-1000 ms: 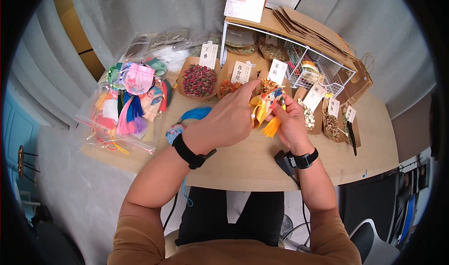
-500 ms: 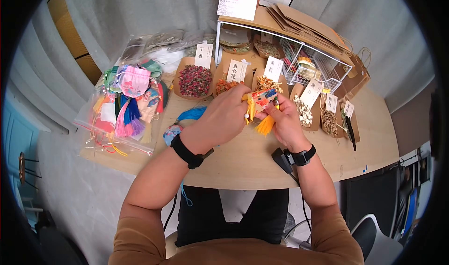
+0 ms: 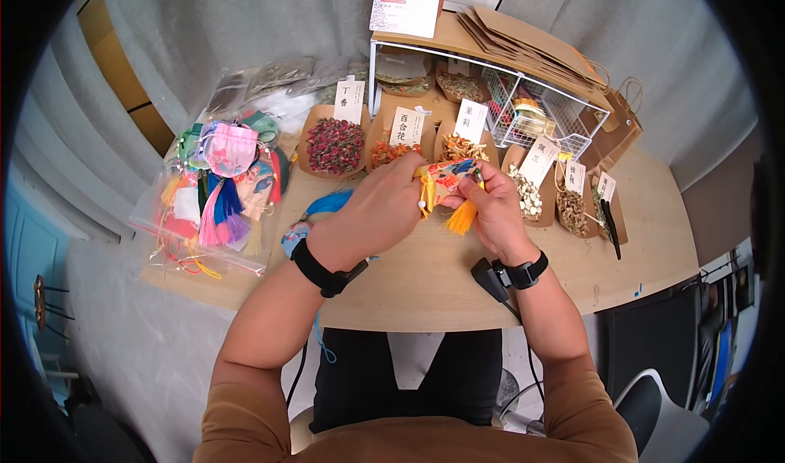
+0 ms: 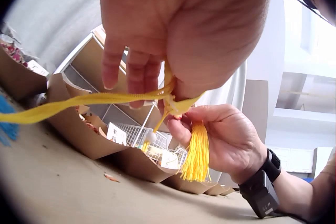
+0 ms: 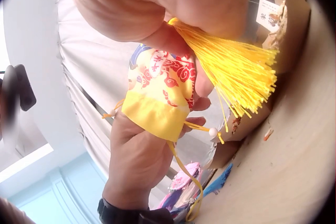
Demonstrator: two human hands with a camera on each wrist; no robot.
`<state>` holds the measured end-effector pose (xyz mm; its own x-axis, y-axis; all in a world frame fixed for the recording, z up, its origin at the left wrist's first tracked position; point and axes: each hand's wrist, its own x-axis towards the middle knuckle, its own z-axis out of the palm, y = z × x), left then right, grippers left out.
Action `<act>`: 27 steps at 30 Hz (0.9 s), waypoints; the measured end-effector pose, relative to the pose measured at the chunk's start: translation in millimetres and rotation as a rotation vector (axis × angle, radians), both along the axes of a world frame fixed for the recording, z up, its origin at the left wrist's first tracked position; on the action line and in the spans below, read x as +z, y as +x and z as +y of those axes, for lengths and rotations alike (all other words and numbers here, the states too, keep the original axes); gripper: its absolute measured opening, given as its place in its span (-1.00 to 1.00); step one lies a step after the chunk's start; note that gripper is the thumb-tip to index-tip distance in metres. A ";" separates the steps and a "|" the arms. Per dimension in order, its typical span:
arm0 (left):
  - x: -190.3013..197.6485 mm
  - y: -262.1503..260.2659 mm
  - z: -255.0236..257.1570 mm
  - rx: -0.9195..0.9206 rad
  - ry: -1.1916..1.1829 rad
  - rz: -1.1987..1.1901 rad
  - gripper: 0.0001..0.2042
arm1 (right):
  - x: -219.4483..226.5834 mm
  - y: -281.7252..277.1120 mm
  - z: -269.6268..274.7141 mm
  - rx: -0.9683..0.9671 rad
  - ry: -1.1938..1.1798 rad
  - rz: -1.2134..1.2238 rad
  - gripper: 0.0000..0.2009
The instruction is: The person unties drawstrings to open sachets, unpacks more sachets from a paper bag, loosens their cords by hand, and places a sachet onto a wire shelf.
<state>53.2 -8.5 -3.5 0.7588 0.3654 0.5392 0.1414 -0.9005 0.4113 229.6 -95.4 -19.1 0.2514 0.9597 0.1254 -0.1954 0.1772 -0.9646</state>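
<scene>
A small yellow drawstring pouch, printed with red and blue patterns, is held up between both hands over the table. My left hand grips its plain yellow mouth end. My right hand pinches the opposite end, thumb on the printed cloth, where a yellow tassel hangs down. Yellow cords with white beads dangle near the mouth, and a yellow ribbon loop trails from it in the left wrist view. The left fingertips are partly hidden behind the pouch in the head view.
Labelled paper trays of dried flowers line the table behind the hands. A blue-tasselled pouch lies by the left wrist. Several colourful pouches are heaped on a plastic bag at left. A shelf with a wire basket stands behind.
Both hands and the pouch have shifted slightly left in the view. The left index finger, raised earlier, has come down to the pouch, and more of its printed side now shows.
</scene>
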 end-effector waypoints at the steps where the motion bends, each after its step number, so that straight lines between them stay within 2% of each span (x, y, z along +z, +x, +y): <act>1: 0.1 0.8 -0.1 -0.001 0.001 0.000 -0.85 | -0.2 0.6 0.0 -0.009 0.014 -0.001 -0.84; 3: 0.3 2.6 -0.3 -0.027 -0.024 -0.156 -0.86 | 2.4 -0.7 0.1 -0.020 0.030 -0.001 -0.84; 7: 8.9 3.2 -0.1 -0.074 -0.001 -0.266 -0.84 | 8.7 -0.7 0.1 -0.095 0.060 0.054 -0.80; 9: 11.1 3.1 1.0 -0.088 -0.404 -0.333 -0.85 | 7.1 2.8 -0.6 -0.103 0.071 0.069 -0.79; 10: 11.3 3.5 3.3 -0.094 -0.400 -0.330 -0.85 | 6.7 4.0 -0.4 -0.106 0.092 0.084 -0.79; 12: 9.2 4.3 9.9 -0.220 -1.055 -0.470 -0.90 | 7.2 4.6 -0.3 -0.111 0.116 0.102 -0.79; 13: 8.9 3.6 13.6 -0.223 -1.052 -0.465 -0.90 | 7.6 3.9 -0.8 -0.133 0.126 0.121 -0.79; 15: 7.6 1.3 20.7 -0.236 -1.360 -0.502 -0.88 | 8.0 3.5 -1.5 -0.156 0.139 0.142 -0.79; 18: 3.3 -0.9 28.5 -0.338 -1.482 -0.567 -0.87 | 8.5 5.1 -2.1 -0.170 0.155 0.152 -0.78; 25: 4.8 -2.0 29.8 -0.345 -1.571 -0.571 -0.88 | 9.2 6.4 -2.3 -0.131 0.153 0.207 -0.77; 27: 5.6 -0.4 27.2 -0.289 -1.548 -0.590 -0.89 | 9.2 7.1 -3.9 -0.125 0.157 0.232 -0.76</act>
<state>52.8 18.7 2.1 0.7307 0.6812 0.0461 -0.4305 0.4073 0.8055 236.7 -99.3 -9.9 0.4056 0.8930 0.1949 -0.3743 0.3568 -0.8559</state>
